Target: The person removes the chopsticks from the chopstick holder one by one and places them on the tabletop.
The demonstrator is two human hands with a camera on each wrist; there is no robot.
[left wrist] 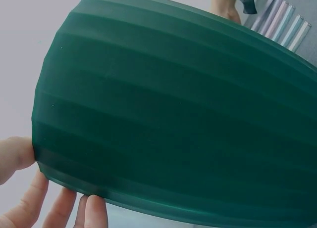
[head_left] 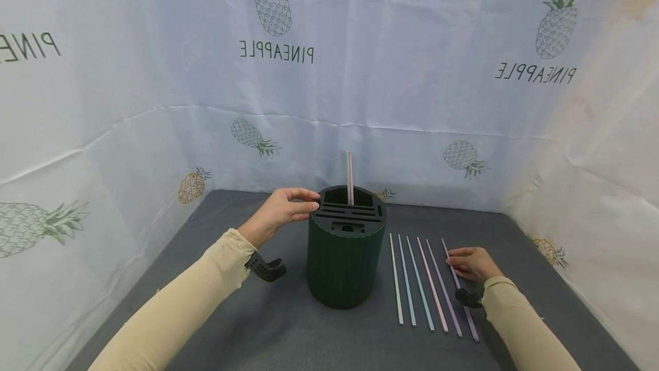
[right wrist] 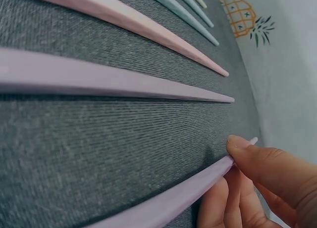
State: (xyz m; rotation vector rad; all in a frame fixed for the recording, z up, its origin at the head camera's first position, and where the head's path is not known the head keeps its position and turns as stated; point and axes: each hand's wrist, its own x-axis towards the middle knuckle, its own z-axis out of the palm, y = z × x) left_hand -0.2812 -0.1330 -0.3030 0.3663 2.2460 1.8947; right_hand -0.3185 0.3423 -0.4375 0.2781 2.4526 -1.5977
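Note:
A dark green utensil holder [head_left: 342, 271] with a slotted black top [head_left: 350, 227] stands upright on the table. Two chopsticks [head_left: 350, 176] rise from its rear opening. My left hand [head_left: 280, 211] touches the holder's left rim, its fingers fairly straight; the left wrist view shows the fingertips [left wrist: 96, 210] against the ribbed green wall. At the right end of a row of pastel chopsticks, my right hand [head_left: 476, 263] pinches a purple chopstick [right wrist: 163, 203] near its thin end, between thumb and fingers. The purple chopstick's thick end points toward me.
Left of the held one, several chopsticks lie side by side: a pale green one [head_left: 396, 279], two blue ones, a pink one [head_left: 432, 285] and another purple one [head_left: 444, 288]. A grey cloth [head_left: 247, 325] covers the table. White pineapple-print curtains [head_left: 360, 74] enclose the back and sides.

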